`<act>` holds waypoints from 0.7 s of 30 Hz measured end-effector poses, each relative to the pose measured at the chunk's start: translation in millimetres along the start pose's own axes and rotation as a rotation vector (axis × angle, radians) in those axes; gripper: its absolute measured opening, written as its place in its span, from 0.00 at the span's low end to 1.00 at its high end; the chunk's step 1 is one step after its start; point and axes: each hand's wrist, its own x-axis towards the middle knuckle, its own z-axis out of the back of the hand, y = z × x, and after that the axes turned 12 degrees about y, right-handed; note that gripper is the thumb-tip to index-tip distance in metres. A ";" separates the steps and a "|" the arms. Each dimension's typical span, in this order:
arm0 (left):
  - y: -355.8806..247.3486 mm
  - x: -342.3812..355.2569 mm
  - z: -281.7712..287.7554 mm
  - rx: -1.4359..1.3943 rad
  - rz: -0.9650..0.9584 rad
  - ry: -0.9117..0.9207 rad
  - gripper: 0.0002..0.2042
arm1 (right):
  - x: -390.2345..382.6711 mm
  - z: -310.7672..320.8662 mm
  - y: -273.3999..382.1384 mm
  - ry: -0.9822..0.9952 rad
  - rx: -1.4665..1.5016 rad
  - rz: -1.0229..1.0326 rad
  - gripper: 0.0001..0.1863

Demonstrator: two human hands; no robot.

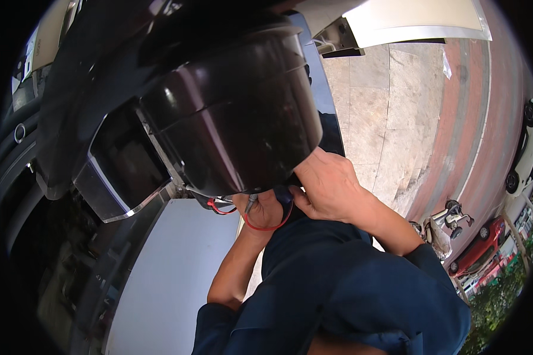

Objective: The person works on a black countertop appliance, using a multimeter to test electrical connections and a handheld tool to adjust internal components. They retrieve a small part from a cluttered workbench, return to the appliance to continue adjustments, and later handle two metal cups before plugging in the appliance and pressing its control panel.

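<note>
A large glossy black rounded housing fills the upper middle. Beneath its lower rim is my left hand, its fingers hidden behind the housing. A thin red cable loops over that wrist, and a small grey tapered piece lies against the palm. At the housing's lower right edge my right hand is closed, with the thumb against a small dark rounded part. Its fingertips are tucked out of sight, so what they grip cannot be made out.
Left of the housing sits a black box-shaped unit with a metal edge. A pale flat panel stands below it. Stone paving lies to the right, with a white board at the top. A red car and white car are farther right.
</note>
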 end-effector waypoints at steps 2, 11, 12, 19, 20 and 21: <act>-6.8 -0.7 -0.8 -0.027 0.018 0.022 0.33 | 0.0 -8.1 0.6 -0.001 -0.047 -0.061 0.45; -4.7 5.4 0.7 -0.083 -0.144 0.134 0.31 | -4.0 -37.1 -44.5 -0.274 0.059 0.031 0.37; -6.5 7.4 1.9 -0.087 -0.150 0.153 0.31 | -6.8 -40.8 -49.0 -0.295 0.112 0.018 0.36; -11.3 13.4 8.9 -0.123 -0.186 0.315 0.29 | -20.7 -44.6 -71.5 -0.224 0.389 0.138 0.43; -12.9 14.8 10.8 -0.131 -0.177 0.351 0.28 | -21.1 -44.9 -74.5 -0.205 0.353 0.150 0.43; -11.5 15.7 10.2 -0.148 -0.191 0.346 0.27 | -22.4 -45.0 -77.9 -0.187 0.319 0.161 0.43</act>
